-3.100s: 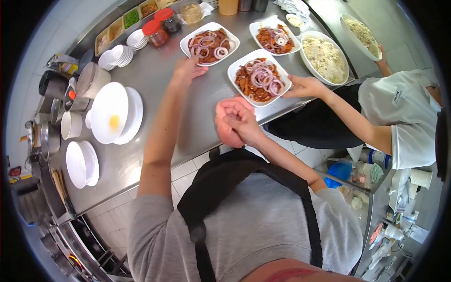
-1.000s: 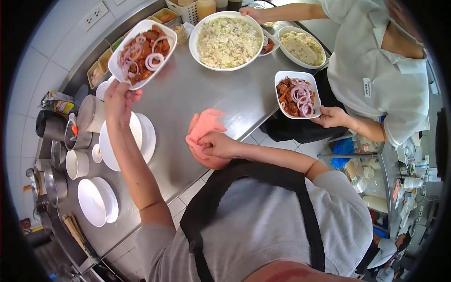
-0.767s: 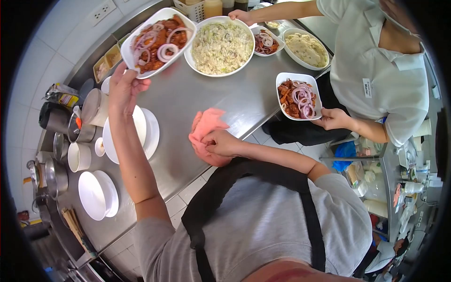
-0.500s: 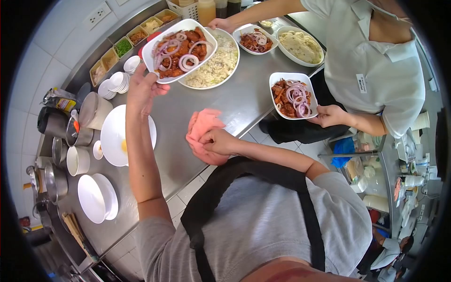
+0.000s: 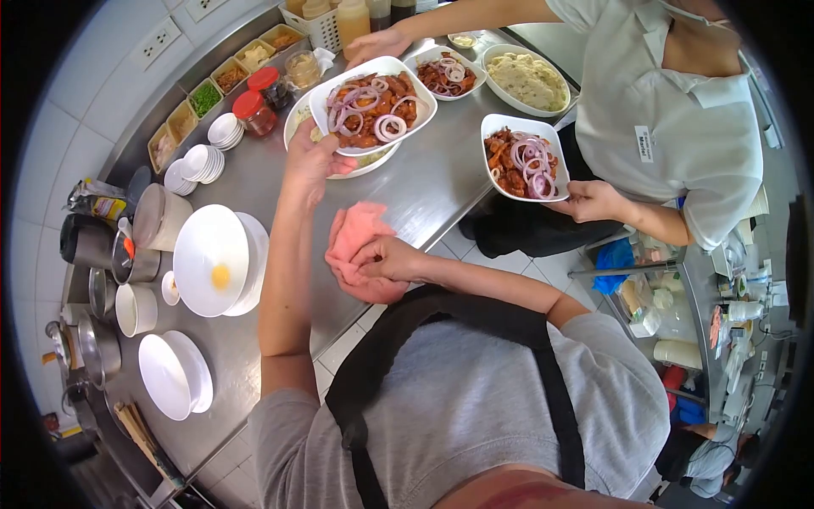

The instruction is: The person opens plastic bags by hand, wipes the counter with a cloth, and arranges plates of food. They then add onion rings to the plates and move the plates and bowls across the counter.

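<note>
My left hand (image 5: 312, 161) grips the near left corner of a white square bowl (image 5: 424, 92), its thumb on the rim. Reddish-brown glazed meat (image 5: 360, 127) with purple onion rings fills it. This bowl is held above a white plate of rice (image 5: 377, 161), hiding most of that plate. My right hand (image 5: 394, 259) is closed on a bunched pink cloth (image 5: 356, 233) resting on the steel counter. Across from me, a co-worker's hand (image 5: 593, 202) holds a similar bowl (image 5: 507, 125) of meat and onions. Their other hand (image 5: 379, 44) reaches behind my bowl; its fingertips are partly hidden.
On the counter (image 5: 292, 229) stand another meat bowl (image 5: 476, 69), an oval dish of pale mash (image 5: 543, 110), red-lidded jars (image 5: 254, 112), stacked small saucers (image 5: 203, 163) and large white bowls (image 5: 208, 246). Ingredient tubs (image 5: 205, 97) line the wall. The co-worker stands at the right edge.
My left hand has carried the bowl to the right, so it covers more of the rice plate and uncovers the red-lidded jars. The view has shifted slightly. My right hand stays on the cloth.
</note>
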A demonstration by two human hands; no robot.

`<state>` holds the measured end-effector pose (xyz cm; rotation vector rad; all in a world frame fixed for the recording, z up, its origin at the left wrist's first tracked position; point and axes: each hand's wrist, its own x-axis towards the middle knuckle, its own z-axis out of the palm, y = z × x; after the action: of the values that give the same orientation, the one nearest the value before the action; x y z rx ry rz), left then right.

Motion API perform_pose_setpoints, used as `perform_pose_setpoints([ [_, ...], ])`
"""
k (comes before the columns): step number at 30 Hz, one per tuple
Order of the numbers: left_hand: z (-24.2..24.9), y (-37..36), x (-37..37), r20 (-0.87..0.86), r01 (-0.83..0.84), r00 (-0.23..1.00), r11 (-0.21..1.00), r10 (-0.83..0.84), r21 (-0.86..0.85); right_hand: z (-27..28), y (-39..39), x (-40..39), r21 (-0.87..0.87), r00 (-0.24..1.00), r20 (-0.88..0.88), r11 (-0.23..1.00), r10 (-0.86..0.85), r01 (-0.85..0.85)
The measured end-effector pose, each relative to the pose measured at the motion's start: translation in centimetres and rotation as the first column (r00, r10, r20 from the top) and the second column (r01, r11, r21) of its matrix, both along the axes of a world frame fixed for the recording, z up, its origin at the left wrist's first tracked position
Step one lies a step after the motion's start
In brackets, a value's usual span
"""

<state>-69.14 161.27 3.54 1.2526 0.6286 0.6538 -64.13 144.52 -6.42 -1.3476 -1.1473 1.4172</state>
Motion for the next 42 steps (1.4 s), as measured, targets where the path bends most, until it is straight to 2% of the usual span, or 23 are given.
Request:
perform_pose_setpoints([
  [2,-0.1,0.1,0.5,0.011,0.015,1.0,1.0,-0.015,-0.011,1.1,-0.1,0.2,-0.119,0.998,0.014,0.992,0.054,-0.052],
  [5,0.5,-0.2,1.7,0.003,-0.001,1.0,0.999,0.001,0.034,0.3,-0.1,0.5,-0.135,0.998,-0.049,0.99,0.035,-0.042],
  [6,0.7,-0.3,2.2,0.007,-0.006,1.0,0.999,0.006,0.033,0.3,-0.2,0.7,-0.133,0.998,-0.048,0.99,0.031,-0.038],
  [8,0.6,0.0,2.7,0.01,-0.001,1.0,0.999,0.0,0.035,0.0,-0.2,0.6,-0.008,0.999,-0.003,0.999,0.049,-0.05],
  [12,0.2,1.2,4.5,0.012,-0.001,1.0,1.0,0.001,0.013,-0.2,0.1,0.9,-0.059,0.996,0.008,0.994,0.089,-0.088],
  [14,0.3,1.6,5.6,-0.007,0.005,1.0,1.0,-0.005,0.016,-0.3,0.1,1.3,-0.155,0.995,-0.075,0.984,0.072,-0.083],
  [17,0.6,1.8,7.1,-0.009,0.014,1.0,1.0,-0.014,-0.019,0.2,-0.1,1.7,-0.17,0.994,-0.084,0.982,0.068,-0.082],
  [20,1.1,2.5,8.5,-0.045,0.027,0.999,0.999,-0.026,0.033,0.2,0.0,1.8,-0.127,0.988,-0.14,0.989,0.058,-0.076],
  [21,1.2,3.1,9.5,0.012,0.064,0.998,0.997,-0.064,0.049,-0.2,0.0,2.1,-0.129,0.988,-0.144,0.989,0.057,-0.076],
  [23,2.0,3.5,11.0,0.098,0.16,0.981,0.985,-0.165,0.058,-1.4,-0.1,2.9,-0.114,0.941,-0.338,0.993,-0.003,-0.038],
  [24,2.1,2.9,11.7,0.095,0.162,0.982,0.986,-0.166,0.051,-1.2,-0.3,3.5,-0.12,0.94,-0.342,0.992,-0.006,-0.037],
  [26,2.3,1.3,13.3,0.226,0.184,0.967,0.936,-0.118,-0.301,0.3,-1.1,5.2,-0.199,0.828,-0.547,0.98,-0.123,0.014],
  [27,0.2,1.3,14.6,0.24,0.245,0.957,0.891,-0.16,-0.382,0.6,-1.6,6.1,-0.198,0.775,-0.612,0.979,-0.158,0.044],
  [28,-1.2,0.5,15.6,0.183,0.25,0.965,0.867,-0.187,-0.432,0.7,-2.2,6.9,-0.199,0.775,-0.612,0.979,-0.158,0.042],
  [30,-3.8,-1.0,17.9,0.073,0.218,0.975,0.83,-0.21,-0.513,0.8,-3.6,8.8,-0.192,0.657,-0.698,0.959,-0.284,0.21],
  [31,-5.1,-1.4,19.0,0.019,0.182,0.979,0.82,-0.204,-0.543,1.0,-4.4,9.9,-0.192,0.658,-0.697,0.959,-0.284,0.211],
  [32,-6.2,-1.5,20.0,0.021,0.183,0.979,0.82,-0.205,-0.542,1.5,-5.4,11.1,-0.202,0.609,-0.725,0.945,-0.32,0.256],
  [33,-7.3,-1.5,21.1,0.02,0.109,0.993,0.83,-0.118,-0.547,1.8,-6.3,12.2,-0.218,0.555,-0.752,0.929,-0.355,0.299],
  [34,-8.3,-1.4,22.0,0.019,0.035,0.999,0.833,-0.03,-0.552,1.9,-7.0,13.3,-0.221,0.553,-0.752,0.928,-0.358,0.3],
  [35,-9.2,-1.1,22.8,0.018,0.036,0.999,0.831,-0.031,-0.554,2.1,-7.7,14.3,-0.189,0.51,-0.778,0.91,-0.367,0.368],
  [37,-10.2,-0.7,23.7,0.138,0.034,0.989,0.839,0.049,-0.543,1.9,-8.9,16.1,-0.168,0.46,-0.804,0.885,-0.378,0.435],
  [39,-10.5,-0.6,24.4,0.11,-0.016,0.99,0.837,0.091,-0.547,1.6,-9.5,17.9,-0.133,0.419,-0.807,0.819,-0.417,0.558],
  [42,-9.7,-0.9,24.7,0.043,-0.117,0.986,0.851,0.162,-0.512,1.8,-9.7,19.6,-0.12,0.412,-0.773,0.749,-0.482,0.652],
])
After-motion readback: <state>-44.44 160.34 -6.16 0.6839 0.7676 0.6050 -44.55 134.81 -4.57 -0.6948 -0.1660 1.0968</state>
